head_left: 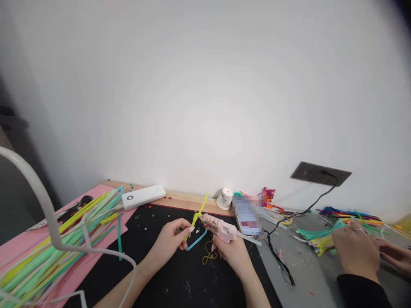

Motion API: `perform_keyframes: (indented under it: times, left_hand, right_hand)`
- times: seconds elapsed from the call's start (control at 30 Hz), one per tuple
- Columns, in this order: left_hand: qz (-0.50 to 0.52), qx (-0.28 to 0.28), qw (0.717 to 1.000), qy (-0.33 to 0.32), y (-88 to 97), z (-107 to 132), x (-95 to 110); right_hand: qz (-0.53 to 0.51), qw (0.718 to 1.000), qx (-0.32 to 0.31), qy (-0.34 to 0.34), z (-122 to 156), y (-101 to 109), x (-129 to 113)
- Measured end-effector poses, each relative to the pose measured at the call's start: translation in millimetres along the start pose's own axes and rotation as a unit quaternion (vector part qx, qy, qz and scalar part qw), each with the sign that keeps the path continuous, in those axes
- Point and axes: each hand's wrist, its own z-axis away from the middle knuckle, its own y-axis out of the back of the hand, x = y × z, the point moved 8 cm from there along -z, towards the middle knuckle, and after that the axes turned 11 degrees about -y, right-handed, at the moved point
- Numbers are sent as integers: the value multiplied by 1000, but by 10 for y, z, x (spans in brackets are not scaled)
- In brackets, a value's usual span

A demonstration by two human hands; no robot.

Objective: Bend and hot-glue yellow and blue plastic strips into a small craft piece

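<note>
My left hand (171, 239) pinches a yellow-green pipe cleaner (199, 211) that sticks up and to the right, with a light blue pipe cleaner (197, 240) trailing below it. My right hand (231, 252) grips a pink hot glue gun (221, 228), its nozzle pointing left and touching the pipe cleaner near my left fingertips. Both hands hover over a black mat (180, 278). A small coil of yellow wire (209, 256) lies on the mat between my wrists.
A heap of green, yellow and white pipe cleaners (61, 244) lies on pink paper (19, 248) at left, beside a white power bank (143, 196). A phone (248, 216), white cup (224, 199) and black cable (279, 256) sit mid-right. Another person's hands (362, 250) handle coloured pipe cleaners (349, 216) at right.
</note>
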Motion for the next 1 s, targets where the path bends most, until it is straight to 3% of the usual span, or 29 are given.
perform_keyframes:
  times: [1.0]
  left_hand:
    - [5, -2, 1000, 2, -27, 11, -48]
  right_hand:
    - [-6, 1000, 24, -6, 4, 62, 21]
